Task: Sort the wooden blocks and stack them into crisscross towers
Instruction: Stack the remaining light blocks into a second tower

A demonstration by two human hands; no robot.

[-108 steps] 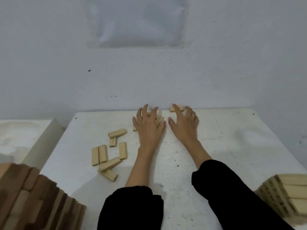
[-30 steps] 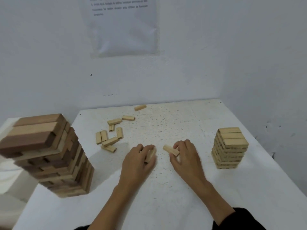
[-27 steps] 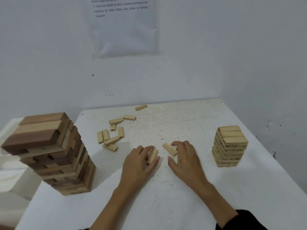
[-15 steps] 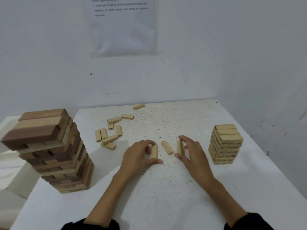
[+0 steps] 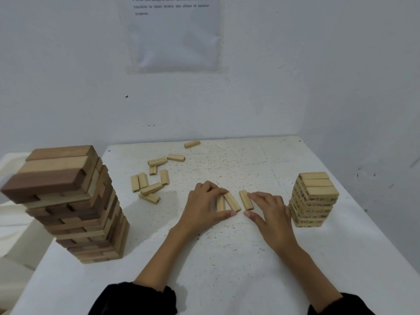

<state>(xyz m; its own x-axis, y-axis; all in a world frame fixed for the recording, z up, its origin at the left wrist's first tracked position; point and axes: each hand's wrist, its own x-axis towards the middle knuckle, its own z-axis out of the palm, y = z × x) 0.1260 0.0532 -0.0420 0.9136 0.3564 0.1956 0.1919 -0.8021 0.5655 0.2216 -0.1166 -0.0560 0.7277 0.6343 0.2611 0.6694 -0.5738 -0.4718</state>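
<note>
Three small light wooden blocks lie side by side at the middle of the white table (image 5: 227, 264). My left hand (image 5: 201, 210) pinches the left two blocks (image 5: 226, 202) lengthwise, curled fingers at their far ends and thumb at the near ends. My right hand (image 5: 271, 213) touches the right side of the third block (image 5: 246, 199) with fairly straight fingers, its thumb just below the block's near end. A small crisscross tower of light blocks (image 5: 314, 198) stands to the right. Several loose small blocks (image 5: 148, 181) lie scattered at the back left.
A tall tower of bigger light and dark brown blocks (image 5: 68, 201) stands at the table's left edge. One stray block (image 5: 192, 144) lies near the back wall. A lower white surface (image 5: 11, 226) adjoins on the left. A paper sheet (image 5: 175, 32) hangs on the wall.
Both hands pulled blocks from the far edge toward the middle. In the last half second the left hand brought its block against the middle one, and the right hand's block has come closer.
</note>
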